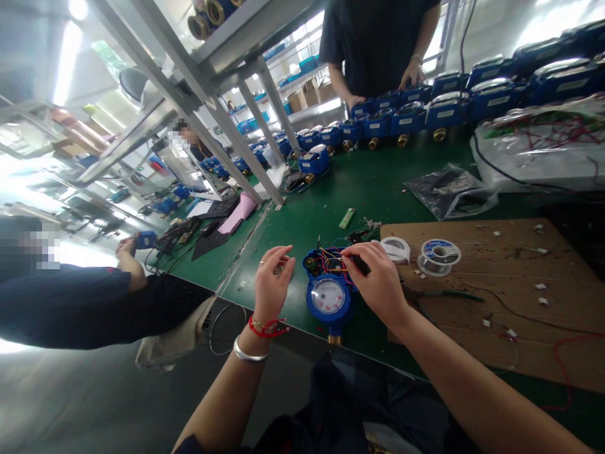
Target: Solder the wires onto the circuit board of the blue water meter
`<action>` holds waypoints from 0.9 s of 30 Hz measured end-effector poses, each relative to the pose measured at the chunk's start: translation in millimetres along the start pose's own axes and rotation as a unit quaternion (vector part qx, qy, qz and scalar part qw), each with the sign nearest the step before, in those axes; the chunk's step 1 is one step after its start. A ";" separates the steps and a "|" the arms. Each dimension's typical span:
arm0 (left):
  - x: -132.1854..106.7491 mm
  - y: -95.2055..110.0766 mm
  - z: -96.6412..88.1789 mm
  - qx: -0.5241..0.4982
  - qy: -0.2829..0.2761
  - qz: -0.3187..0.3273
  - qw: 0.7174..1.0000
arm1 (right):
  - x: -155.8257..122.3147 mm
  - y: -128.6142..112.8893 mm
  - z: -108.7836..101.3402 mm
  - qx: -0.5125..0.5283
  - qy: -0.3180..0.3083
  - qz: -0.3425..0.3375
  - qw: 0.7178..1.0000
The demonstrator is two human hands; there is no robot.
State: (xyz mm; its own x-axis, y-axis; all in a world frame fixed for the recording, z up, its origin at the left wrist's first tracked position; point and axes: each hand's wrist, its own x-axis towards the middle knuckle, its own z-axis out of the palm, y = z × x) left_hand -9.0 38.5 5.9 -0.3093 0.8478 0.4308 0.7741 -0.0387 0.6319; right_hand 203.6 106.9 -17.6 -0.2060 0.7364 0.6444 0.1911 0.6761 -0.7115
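A blue water meter (329,296) with a round clear dial lies on the green bench edge, its brass end toward me. Its upper compartment is open, and thin red, yellow and black wires (331,257) show inside. From the right, my right hand (378,280) reaches over the compartment, thumb and finger pinched at the wires. Something dark shows under its palm; I cannot make out its kind. Left of the meter, my left hand (273,280) is held with curled fingers, apart from it. Small shiny bits, too small to name, show in its palm.
A solder spool (438,257) and a white round tape-like roll (395,250) sit by a cardboard sheet (510,271). Behind are a plastic bag (451,189), a green-white strip (347,218) and rows of blue meters (409,116). Metal shelf posts stand left. Co-workers are across and at left.
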 end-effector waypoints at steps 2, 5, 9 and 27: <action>7.8 26.7 4.4 -0.057 -0.049 0.001 0.997 | -0.1 0.2 -0.4 -0.003 -0.002 0.002 1.000; 17.0 46.3 15.6 -0.126 -0.085 -0.044 0.987 | 0.2 0.7 -1.2 -0.009 -0.004 0.004 1.000; 20.4 49.5 26.2 -0.208 -0.097 -0.099 0.968 | 1.0 0.9 -1.5 -0.017 -0.006 0.006 1.000; 10.6 60.9 31.2 -0.363 -0.154 -0.165 0.904 | 1.3 1.7 0.5 -0.030 -0.004 0.005 1.000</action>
State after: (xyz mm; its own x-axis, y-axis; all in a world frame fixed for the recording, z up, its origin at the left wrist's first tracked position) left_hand 52.1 61.7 28.9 -0.2029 0.9791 0.0121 0.0668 0.0016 0.9978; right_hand 203.2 109.0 -18.1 -0.2112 0.7428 0.6353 0.2494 0.6694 -0.6998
